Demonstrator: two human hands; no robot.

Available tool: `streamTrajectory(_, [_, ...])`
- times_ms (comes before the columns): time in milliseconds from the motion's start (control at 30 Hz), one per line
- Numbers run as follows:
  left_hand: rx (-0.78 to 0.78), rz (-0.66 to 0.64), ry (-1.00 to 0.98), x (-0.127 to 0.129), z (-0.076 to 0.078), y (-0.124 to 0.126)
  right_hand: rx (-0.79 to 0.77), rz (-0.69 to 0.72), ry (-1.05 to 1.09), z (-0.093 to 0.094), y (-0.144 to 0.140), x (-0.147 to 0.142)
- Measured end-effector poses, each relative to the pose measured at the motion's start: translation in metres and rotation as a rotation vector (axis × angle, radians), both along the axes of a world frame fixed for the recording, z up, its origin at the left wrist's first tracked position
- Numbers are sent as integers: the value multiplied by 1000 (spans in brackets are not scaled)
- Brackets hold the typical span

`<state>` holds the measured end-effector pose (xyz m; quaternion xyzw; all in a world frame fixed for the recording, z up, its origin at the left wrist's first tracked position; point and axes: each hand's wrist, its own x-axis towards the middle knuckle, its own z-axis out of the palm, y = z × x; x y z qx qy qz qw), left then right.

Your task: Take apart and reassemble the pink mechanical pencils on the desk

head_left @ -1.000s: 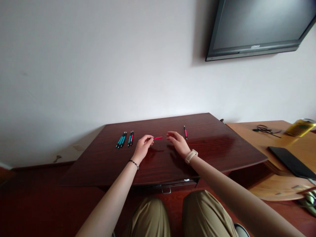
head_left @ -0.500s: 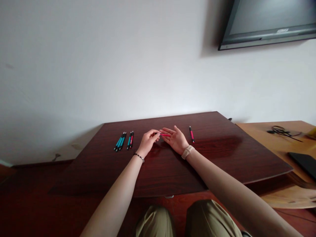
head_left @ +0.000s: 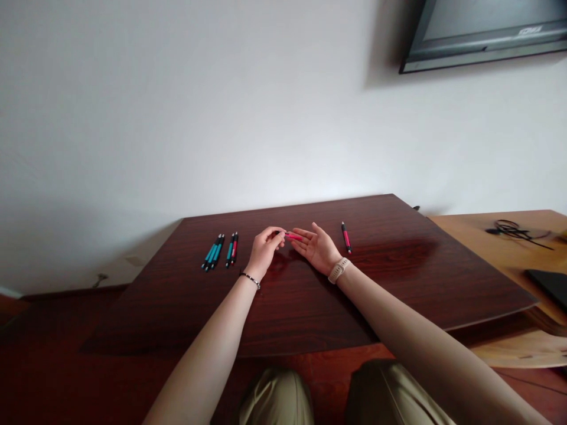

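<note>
While the left hand [head_left: 264,251] pinches a pink pen [head_left: 293,236] over the open, empty right hand [head_left: 317,248], a loose pinch could drop it onto the table [head_left: 398,277].

Slim pink pen [head_left: 294,236], level, above tabletop

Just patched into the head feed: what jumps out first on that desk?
Mid-desk, the left hand pinches a red pen whose far end lies against the fingers of the open right hand. To their left, a row of teal and red pens lies on the dark wooden desk, and a lone red pen lies to the right. A wall-mounted screen hangs top right.
</note>
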<state>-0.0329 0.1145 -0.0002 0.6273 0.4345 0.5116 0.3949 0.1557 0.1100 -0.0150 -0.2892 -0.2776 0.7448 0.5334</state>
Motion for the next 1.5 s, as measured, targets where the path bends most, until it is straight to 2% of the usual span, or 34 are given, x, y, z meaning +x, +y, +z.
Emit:
streamTrajectory(400, [-15,9,-78,-1,-1,1,-108,1,157,7,-3,3])
streamTrajectory(733, [-23,98,-132,-6,1,4,-98,-14,126,8,-7,3])
streamTrajectory(867, [-59,109,-123,-9,1,5,-41,-35,-11,6,-8,2])
streamTrajectory(1000, [-70,26,-44,-9,-1,4,134,-70,-296,1,-8,4])
streamTrajectory(1167, [126,-35,317,-8,-5,-1,430,-190,-717,-5,-4,5])
streamTrajectory(1300, [202,-24,498,-6,-5,-6,499,-254,-864,-9,-1,5])
streamTrajectory(1500, [180,-111,508,-2,2,-14,591,-225,-997,-12,0,6])
